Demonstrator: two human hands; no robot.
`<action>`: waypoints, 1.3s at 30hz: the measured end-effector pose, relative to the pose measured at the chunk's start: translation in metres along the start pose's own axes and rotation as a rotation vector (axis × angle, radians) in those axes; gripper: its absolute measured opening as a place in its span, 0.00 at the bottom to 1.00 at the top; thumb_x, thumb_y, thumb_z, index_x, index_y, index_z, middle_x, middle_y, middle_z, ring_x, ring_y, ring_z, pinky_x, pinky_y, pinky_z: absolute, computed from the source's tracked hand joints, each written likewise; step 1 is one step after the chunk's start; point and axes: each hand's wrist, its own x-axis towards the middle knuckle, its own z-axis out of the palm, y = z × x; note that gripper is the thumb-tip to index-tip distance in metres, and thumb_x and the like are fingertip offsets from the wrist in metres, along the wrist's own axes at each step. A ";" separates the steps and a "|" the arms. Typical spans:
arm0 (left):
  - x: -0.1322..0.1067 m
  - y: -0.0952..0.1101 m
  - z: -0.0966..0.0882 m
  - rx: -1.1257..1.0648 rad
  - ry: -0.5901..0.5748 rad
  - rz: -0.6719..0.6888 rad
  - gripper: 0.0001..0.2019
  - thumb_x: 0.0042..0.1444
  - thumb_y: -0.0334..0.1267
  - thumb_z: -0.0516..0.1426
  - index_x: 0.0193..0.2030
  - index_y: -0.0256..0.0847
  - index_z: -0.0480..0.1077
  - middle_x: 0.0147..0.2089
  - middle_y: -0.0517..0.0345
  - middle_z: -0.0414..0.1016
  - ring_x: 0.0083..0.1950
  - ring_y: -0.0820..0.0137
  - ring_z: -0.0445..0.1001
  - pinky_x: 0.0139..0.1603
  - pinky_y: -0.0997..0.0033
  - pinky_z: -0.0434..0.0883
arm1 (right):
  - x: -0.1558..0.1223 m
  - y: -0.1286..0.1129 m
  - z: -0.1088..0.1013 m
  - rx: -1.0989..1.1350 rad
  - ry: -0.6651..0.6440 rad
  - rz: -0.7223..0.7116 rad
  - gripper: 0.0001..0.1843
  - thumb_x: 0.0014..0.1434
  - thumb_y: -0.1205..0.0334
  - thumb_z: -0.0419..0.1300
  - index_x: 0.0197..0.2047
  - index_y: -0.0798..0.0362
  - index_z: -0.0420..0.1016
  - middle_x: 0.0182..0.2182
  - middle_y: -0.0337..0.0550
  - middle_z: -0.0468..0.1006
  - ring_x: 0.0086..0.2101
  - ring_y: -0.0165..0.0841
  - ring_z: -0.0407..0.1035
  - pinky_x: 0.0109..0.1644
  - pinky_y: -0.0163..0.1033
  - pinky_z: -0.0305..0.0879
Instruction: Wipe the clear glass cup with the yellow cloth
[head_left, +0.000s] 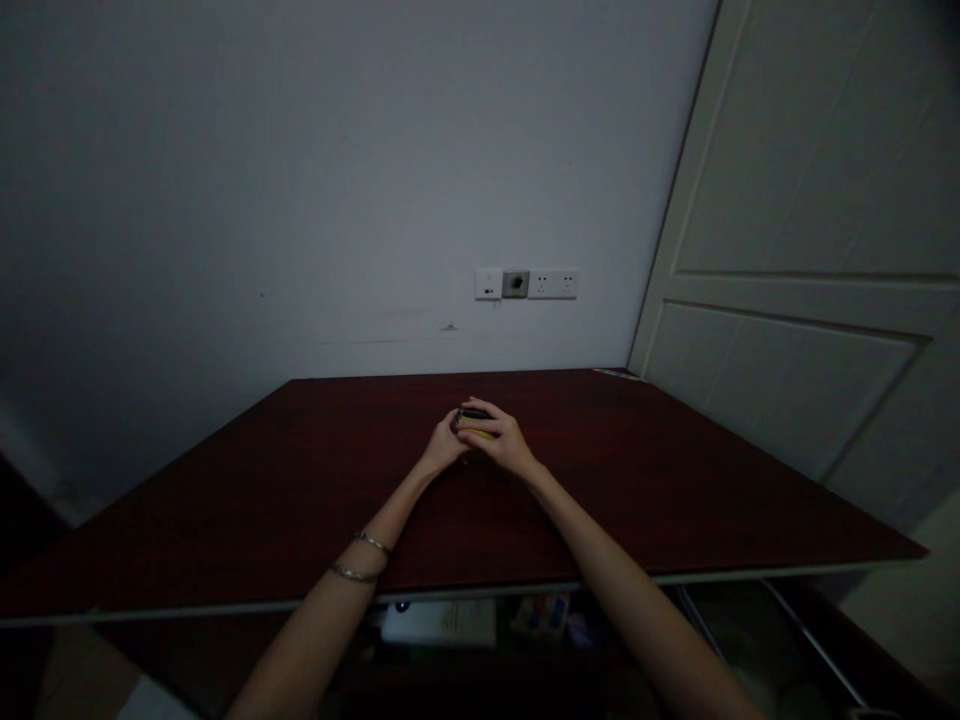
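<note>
Both my hands meet over the middle of the dark red table (315, 490), around a small black-and-yellow object (477, 434). My left hand (445, 445) grips it from the left side, its thumb and fingers partly hidden behind the object. From the right, my right hand (507, 440) curls its fingers across the front and top. Dark parts show at the top, and yellow shows between the right fingers. The dim light and the covering fingers keep its exact kind from showing. Two metal bangles (358, 573) circle my left forearm.
A pale wall with a row of sockets (553, 285) rises behind the table. To the right stands a white panelled door (795, 350). Under the table's front edge lie a white flat item (439, 622) and small packages (541, 613).
</note>
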 end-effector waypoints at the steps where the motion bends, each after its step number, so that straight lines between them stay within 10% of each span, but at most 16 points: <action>1: 0.000 -0.001 0.000 0.008 -0.009 0.000 0.32 0.37 0.36 0.63 0.52 0.37 0.60 0.39 0.54 0.72 0.26 0.76 0.69 0.21 0.78 0.67 | -0.001 -0.002 0.002 -0.012 -0.013 -0.020 0.11 0.50 0.58 0.60 0.38 0.44 0.77 0.49 0.40 0.70 0.53 0.38 0.59 0.57 0.45 0.55; 8: -0.002 0.005 0.004 0.114 0.004 0.139 0.33 0.33 0.37 0.65 0.50 0.34 0.64 0.45 0.51 0.71 0.45 0.65 0.70 0.46 0.68 0.67 | 0.005 0.012 0.003 0.029 0.232 0.164 0.12 0.51 0.55 0.58 0.37 0.49 0.78 0.43 0.45 0.74 0.45 0.36 0.67 0.51 0.43 0.61; 12: -0.004 0.007 0.005 0.112 -0.032 0.097 0.34 0.31 0.38 0.66 0.50 0.35 0.65 0.44 0.51 0.72 0.43 0.64 0.70 0.44 0.67 0.68 | 0.008 0.025 -0.001 0.126 0.287 0.314 0.14 0.49 0.54 0.60 0.35 0.53 0.78 0.37 0.47 0.77 0.41 0.38 0.69 0.49 0.45 0.63; 21: 0.002 -0.005 0.004 0.073 0.041 0.105 0.32 0.34 0.33 0.64 0.51 0.34 0.63 0.43 0.51 0.73 0.43 0.65 0.71 0.45 0.67 0.68 | -0.001 -0.003 0.006 -0.078 0.079 -0.017 0.11 0.52 0.59 0.58 0.39 0.47 0.77 0.49 0.43 0.69 0.48 0.35 0.64 0.54 0.42 0.58; 32: -0.001 0.000 0.004 0.268 0.038 0.220 0.38 0.32 0.39 0.66 0.54 0.35 0.61 0.48 0.50 0.70 0.48 0.63 0.69 0.50 0.65 0.65 | 0.009 0.014 0.010 -0.020 0.361 0.222 0.12 0.50 0.56 0.58 0.34 0.53 0.77 0.37 0.46 0.76 0.41 0.36 0.69 0.49 0.42 0.63; 39: -0.001 -0.003 0.003 0.278 0.058 0.201 0.37 0.33 0.36 0.65 0.54 0.36 0.60 0.47 0.50 0.71 0.45 0.64 0.71 0.46 0.67 0.67 | 0.010 -0.002 0.009 -0.233 0.160 0.039 0.11 0.52 0.59 0.56 0.37 0.51 0.77 0.44 0.45 0.72 0.43 0.34 0.67 0.49 0.38 0.62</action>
